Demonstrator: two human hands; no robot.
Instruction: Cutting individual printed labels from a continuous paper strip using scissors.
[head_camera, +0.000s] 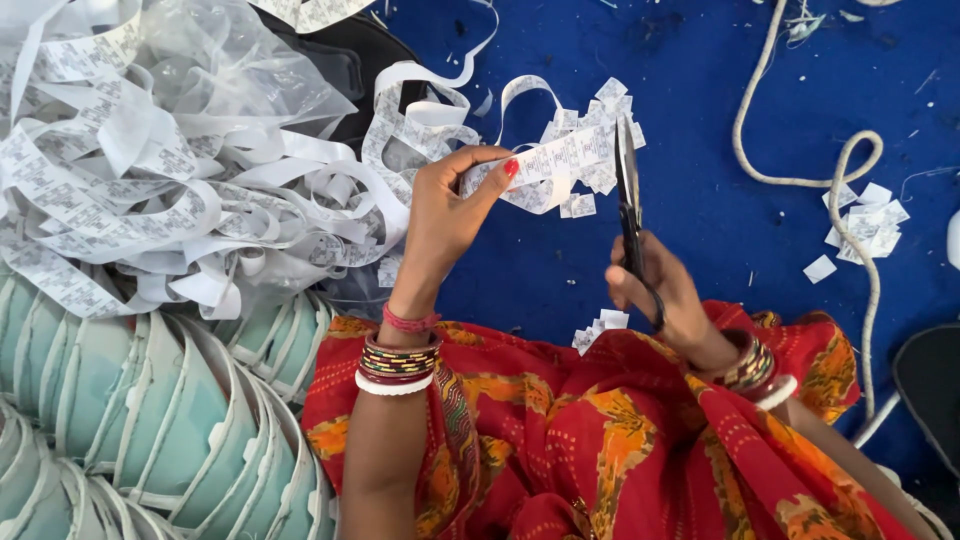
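My left hand (445, 215) pinches the end of a white printed label strip (560, 158) between thumb and fingers, holding it out to the right. My right hand (665, 290) grips black-handled scissors (628, 195), blades pointing up and closed against the strip's free end. Below the strip lies a heap of small cut label pieces (585, 190) on the blue floor cloth (700, 200). A few more cut pieces (600, 328) rest near my red and orange patterned lap (560, 440).
A large tangle of white label ribbon (150, 190) and clear plastic fills the upper left. Pale green stacked pieces (150, 420) lie lower left. A white cord (800, 180) loops at right beside another small pile of cut labels (865, 225). A dark object (930, 385) sits at the right edge.
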